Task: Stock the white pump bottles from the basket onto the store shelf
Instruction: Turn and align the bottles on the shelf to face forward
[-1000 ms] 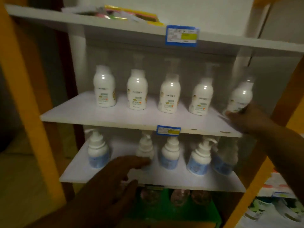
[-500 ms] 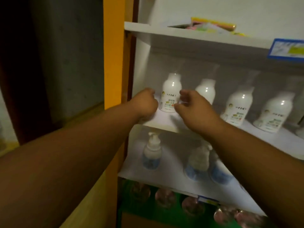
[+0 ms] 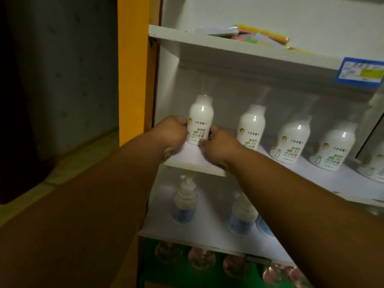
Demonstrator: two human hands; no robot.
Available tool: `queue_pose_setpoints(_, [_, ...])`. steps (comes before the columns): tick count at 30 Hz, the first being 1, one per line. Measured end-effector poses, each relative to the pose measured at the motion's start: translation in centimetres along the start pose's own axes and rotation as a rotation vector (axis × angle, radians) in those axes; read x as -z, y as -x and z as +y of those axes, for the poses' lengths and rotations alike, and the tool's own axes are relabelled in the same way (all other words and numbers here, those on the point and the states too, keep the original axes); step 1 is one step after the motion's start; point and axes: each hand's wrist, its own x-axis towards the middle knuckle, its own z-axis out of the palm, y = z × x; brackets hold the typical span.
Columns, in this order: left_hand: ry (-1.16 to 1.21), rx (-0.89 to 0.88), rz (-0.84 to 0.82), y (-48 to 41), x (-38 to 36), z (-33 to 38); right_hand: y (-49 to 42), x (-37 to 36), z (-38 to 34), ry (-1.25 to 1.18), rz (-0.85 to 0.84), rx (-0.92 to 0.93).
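Note:
A row of white pump bottles stands on the middle shelf [image 3: 342, 183]. The leftmost white bottle [image 3: 200, 119] stands upright at the shelf's left end. My left hand [image 3: 170, 136] grips its lower left side and my right hand [image 3: 220, 146] grips its lower right side. To its right stand a second bottle [image 3: 251, 125], a third bottle [image 3: 291, 140] and a fourth bottle [image 3: 332, 148], all with green and orange labels facing out. The basket is not in view.
The lower shelf [image 3: 207, 231] holds blue-labelled pump bottles [image 3: 184, 204]. Clear round bottles [image 3: 199, 259] stand below on green. Flat coloured packets [image 3: 259, 36] lie on the top shelf, which carries a blue price tag [image 3: 361, 71]. An orange post [image 3: 133, 69] bounds the left.
My view has swung to the shelf's left end. My right hand left the rightmost bottle and my left hand rose from the lower shelf; both have closed on the leftmost bottle.

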Motion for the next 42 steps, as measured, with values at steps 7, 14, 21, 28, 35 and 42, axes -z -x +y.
queue_pose_setpoints(7, [-0.145, -0.008, 0.004, -0.4, -0.4, 0.2, -1.0, -0.7, 0.2, -0.027, -0.005, -0.014])
queue_pose_setpoints(14, [-0.173, -0.021, -0.001, -0.9, -0.5, -0.1, -1.1, -0.7, 0.5, 0.017, -0.017, -0.026])
queue_pose_setpoints(21, [-0.228, -0.007, 0.11, 1.0, -1.1, 1.2, 0.7, 0.0, -0.1, 0.03, 0.057, 0.008])
queue_pose_setpoints(28, [0.029, -0.501, 0.484, 6.0, -3.6, -1.1, 6.4, 4.5, 3.5, -0.322, 0.696, 0.205])
queue_pose_setpoints(35, [-0.273, -0.357, 0.001, 5.8, -9.6, 3.3, 4.2, 8.3, 6.5, -0.107, 0.435, -0.148])
queue_pose_setpoints(42, [-0.592, -0.162, -0.199, 4.7, -11.4, 3.8, 2.5, 7.5, 7.5, -0.019, 0.244, -0.069])
